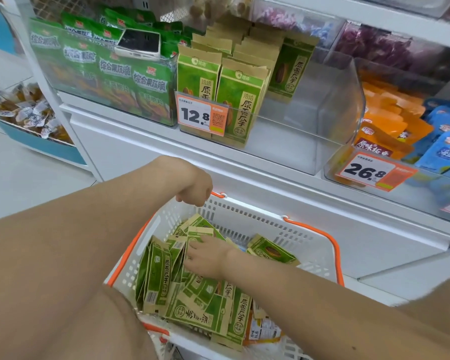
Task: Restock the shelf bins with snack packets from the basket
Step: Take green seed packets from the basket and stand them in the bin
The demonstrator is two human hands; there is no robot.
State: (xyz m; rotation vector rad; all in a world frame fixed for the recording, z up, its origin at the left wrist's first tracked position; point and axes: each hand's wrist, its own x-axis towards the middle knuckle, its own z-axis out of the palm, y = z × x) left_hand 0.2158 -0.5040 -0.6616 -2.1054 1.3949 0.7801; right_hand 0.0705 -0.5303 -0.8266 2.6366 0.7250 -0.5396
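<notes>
A white basket (307,245) with orange handles sits low in front of the shelf and holds several green snack packets (205,302). My right hand (205,258) reaches into it from the right. Its fingers are tucked around the top edges of upright green packets (199,233) near the basket's middle. My left hand (195,187) hangs curled as a fist at the basket's far left corner, by the rim; whether it holds the rim is hidden. The clear shelf bin (309,126) above holds the same green packets (234,105) on its left side only.
A bin of green fruit-crisp bags (109,74) with a phone (140,44) lying on top stands to the left. At the right is a bin of orange and blue packets (400,141). Price tags (202,116) hang on the bin fronts. Wrapped candies (24,110) lie at far left.
</notes>
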